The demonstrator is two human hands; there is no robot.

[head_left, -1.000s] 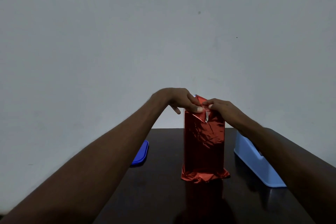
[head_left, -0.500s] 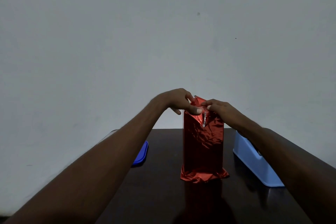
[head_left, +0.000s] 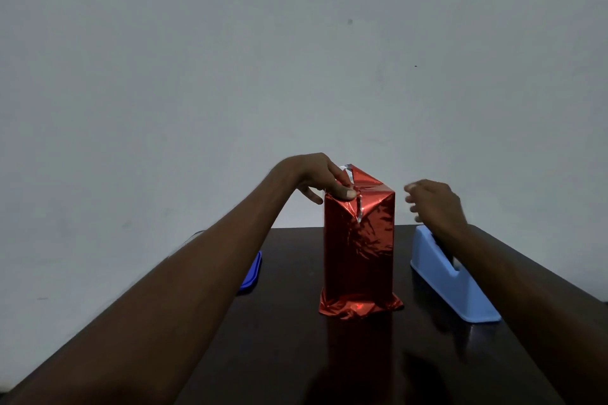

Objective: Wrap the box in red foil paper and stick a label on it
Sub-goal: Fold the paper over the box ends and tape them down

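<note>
A tall box wrapped in shiny red foil paper (head_left: pixel 359 246) stands upright in the middle of the dark table (head_left: pixel 283 345). Loose foil flares out at its base. A folded flap with a silver underside sticks up at its top. My left hand (head_left: pixel 320 179) rests on the box's top left edge, thumb pressing the folded foil down. My right hand (head_left: pixel 432 204) hovers to the right of the box, apart from it, fingers spread and slightly blurred, holding nothing. No label is in view.
A light blue tape dispenser (head_left: pixel 452 276) sits on the table right of the box, under my right wrist. A dark blue flat lid (head_left: pixel 251 273) lies at the left, partly hidden by my left forearm. A plain grey wall stands behind the table.
My right hand has let go of the foil at the box's top and moved away to the right, above the tape dispenser. My left hand stays pressing the fold.
</note>
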